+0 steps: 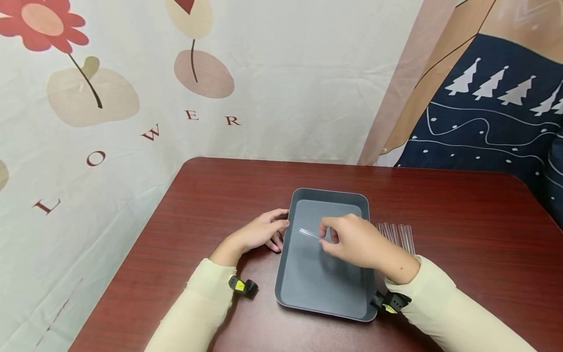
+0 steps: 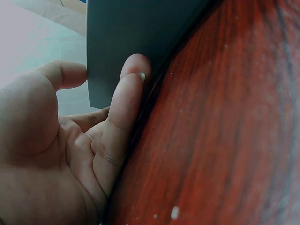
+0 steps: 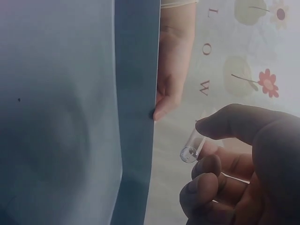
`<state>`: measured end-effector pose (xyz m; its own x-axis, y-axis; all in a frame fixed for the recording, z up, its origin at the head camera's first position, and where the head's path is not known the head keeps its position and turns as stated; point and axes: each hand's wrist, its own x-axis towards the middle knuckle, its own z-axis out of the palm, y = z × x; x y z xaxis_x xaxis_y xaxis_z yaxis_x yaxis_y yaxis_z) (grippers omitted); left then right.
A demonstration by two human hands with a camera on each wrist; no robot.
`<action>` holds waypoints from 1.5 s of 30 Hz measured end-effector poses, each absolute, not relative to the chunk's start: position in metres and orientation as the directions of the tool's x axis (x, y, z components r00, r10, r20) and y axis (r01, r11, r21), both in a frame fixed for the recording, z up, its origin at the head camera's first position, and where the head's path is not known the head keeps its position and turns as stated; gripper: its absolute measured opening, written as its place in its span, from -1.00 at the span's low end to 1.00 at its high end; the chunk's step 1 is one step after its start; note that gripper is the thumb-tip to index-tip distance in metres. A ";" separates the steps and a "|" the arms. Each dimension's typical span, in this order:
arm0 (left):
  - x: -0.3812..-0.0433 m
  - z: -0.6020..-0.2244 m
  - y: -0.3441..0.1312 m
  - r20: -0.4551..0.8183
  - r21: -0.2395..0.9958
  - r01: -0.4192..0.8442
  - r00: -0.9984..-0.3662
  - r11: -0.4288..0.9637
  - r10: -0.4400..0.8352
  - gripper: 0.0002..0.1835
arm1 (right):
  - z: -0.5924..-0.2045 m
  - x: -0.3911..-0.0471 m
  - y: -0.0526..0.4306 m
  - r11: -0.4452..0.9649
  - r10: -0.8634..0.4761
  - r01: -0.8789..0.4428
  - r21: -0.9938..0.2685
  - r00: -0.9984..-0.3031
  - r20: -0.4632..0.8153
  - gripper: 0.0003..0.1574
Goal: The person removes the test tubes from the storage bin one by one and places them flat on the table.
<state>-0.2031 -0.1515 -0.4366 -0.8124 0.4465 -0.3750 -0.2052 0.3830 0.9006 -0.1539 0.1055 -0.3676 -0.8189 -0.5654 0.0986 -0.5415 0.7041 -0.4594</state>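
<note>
A short clear tube (image 1: 309,233) is pinched between the thumb and fingers of my right hand (image 1: 352,242), above the grey rectangular tray (image 1: 323,293). The right wrist view shows the round end of this tube (image 3: 189,153) sticking out beside the fingertips, while the rest is hidden by the hand. My left hand (image 1: 259,232) rests at the tray's left side. In the left wrist view, its thumb touches the rim and its loosely extended fingers (image 2: 125,101) lie against the outer wall, low by the table.
Several clear tubes (image 1: 406,238) lie side by side on the dark red table (image 1: 237,186), right of the tray and partly hidden by my right forearm. Behind the table hangs a pale printed cloth (image 1: 299,112), with a dark blue patterned cloth (image 1: 479,127) at the right.
</note>
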 end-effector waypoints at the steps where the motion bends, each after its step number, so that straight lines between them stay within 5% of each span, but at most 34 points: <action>1: -0.203 -0.436 -0.151 -0.375 0.901 -0.205 -0.812 0.383 0.447 -0.42 | -0.367 -0.154 0.106 0.704 -0.562 -0.537 -0.465 -0.822 0.099 -0.87; 45: -0.203 -0.440 -0.153 -0.368 0.902 -0.192 -0.809 0.385 0.459 -0.42 | -0.363 -0.150 0.135 0.691 -0.465 -0.451 -0.564 -0.876 0.130 -0.87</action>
